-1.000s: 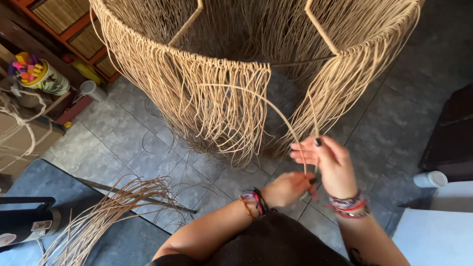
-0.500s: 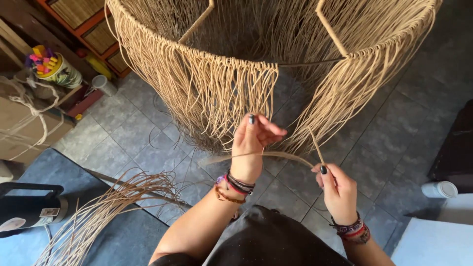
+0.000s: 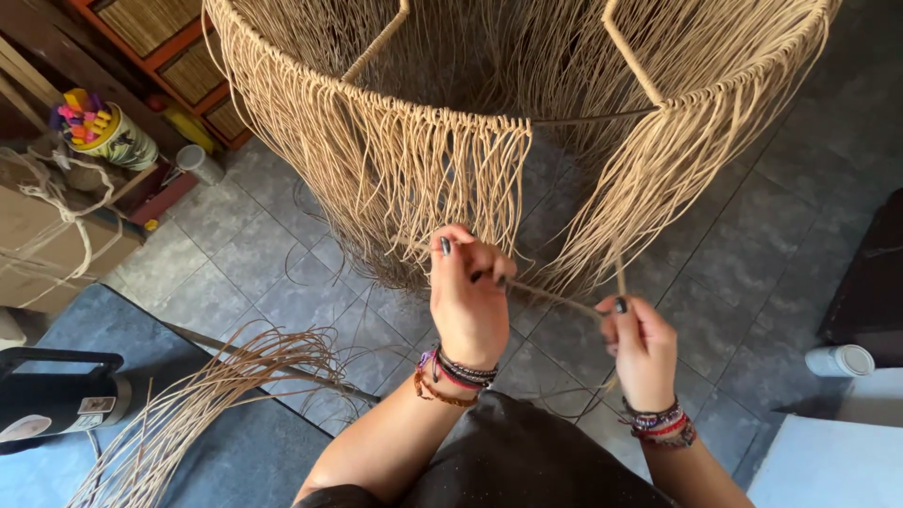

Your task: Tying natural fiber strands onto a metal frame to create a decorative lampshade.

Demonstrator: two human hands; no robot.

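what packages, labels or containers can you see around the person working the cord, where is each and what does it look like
Printed tin: upper left on a shelf, round, yellow rim, full of bright bits.
Cardboard box: left edge, brown, tied with pale twine.
Small label: lower left, on a black handled object, pale rectangle.
White cylinder: right edge on the floor, lying sideways.
Grey cup: by the shelf foot, small and round.
No screens or signs.

Light: soft, even daylight from upper right, brightest on the grey floor tiles (image 3: pixel 752 235) | Shadows: dim upper-left corner, dark right edge | Focus: sharp centre, slight blur on hands | Distortion: mild wide-angle bending at edges
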